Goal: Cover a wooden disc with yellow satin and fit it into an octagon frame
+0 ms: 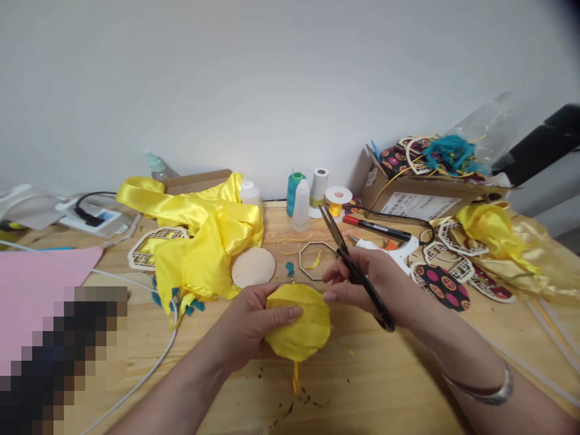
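My left hand [260,323] grips the left edge of a round yellow fabric disc [301,329], thumb on top and fingers hidden beneath. From the disc's lower edge hangs a short yellow tassel [296,377], and a small teal tuft [290,267] shows above its top edge. My right hand [362,284] is closed around black scissors [357,272], blades pointing up and away. Its fingertips reach close to the disc's upper right edge; whether they touch it I cannot tell. Behind the disc lies a thin wooden octagon frame [302,260].
Yellow satin cloth [203,235] is heaped at left beside a pale wooden disc [254,267]. Thread spools [339,196] and a plastic bottle [301,208] stand by the wall. A white glue gun [403,254], red-capped marker [378,228] and full cardboard box [408,199] are at right.
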`<state>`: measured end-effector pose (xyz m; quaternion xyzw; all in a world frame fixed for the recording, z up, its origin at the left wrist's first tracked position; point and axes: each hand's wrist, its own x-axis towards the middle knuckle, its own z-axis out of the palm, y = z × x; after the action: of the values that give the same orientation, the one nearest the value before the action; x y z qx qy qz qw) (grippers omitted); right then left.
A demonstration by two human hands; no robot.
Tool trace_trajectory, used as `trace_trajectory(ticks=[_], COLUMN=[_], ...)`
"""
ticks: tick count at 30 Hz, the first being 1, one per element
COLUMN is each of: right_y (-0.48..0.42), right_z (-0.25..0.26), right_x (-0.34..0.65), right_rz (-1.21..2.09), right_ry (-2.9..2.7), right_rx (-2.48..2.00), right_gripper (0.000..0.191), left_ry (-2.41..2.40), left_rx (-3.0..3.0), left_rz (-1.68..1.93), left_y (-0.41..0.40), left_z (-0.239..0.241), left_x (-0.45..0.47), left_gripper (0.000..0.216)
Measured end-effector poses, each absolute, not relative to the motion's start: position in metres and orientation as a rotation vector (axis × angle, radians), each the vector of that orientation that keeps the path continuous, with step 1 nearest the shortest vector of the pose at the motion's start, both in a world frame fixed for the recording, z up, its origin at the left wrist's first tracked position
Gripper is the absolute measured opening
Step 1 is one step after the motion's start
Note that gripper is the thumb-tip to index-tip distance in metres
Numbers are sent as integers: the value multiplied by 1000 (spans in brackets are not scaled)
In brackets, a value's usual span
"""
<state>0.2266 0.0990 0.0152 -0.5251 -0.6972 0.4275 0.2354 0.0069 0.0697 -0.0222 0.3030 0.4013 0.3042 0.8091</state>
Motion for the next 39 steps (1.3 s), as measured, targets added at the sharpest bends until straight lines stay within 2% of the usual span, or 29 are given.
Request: trace_trajectory(ticks=[8,19,31,39], right_y=[89,81,84,87], right_z=[16,16,12,13], right_x=[206,200,201,204], right_rz=[1079,983,1071,1264], right_ry=[-2003,-2092,-2019,-2024], right_rx=[-1374,-1457,-1394,-1229], right_gripper=[35,23,21,18], left_ry=[902,813,789,820], left_rx=[812,828,848,823], left_rz=[579,583,580,529], left_y=[65,63,62,62], left_z=[-16,-16,-20,-16], left_x=[14,16,15,14], left_gripper=[27,23,25,23])
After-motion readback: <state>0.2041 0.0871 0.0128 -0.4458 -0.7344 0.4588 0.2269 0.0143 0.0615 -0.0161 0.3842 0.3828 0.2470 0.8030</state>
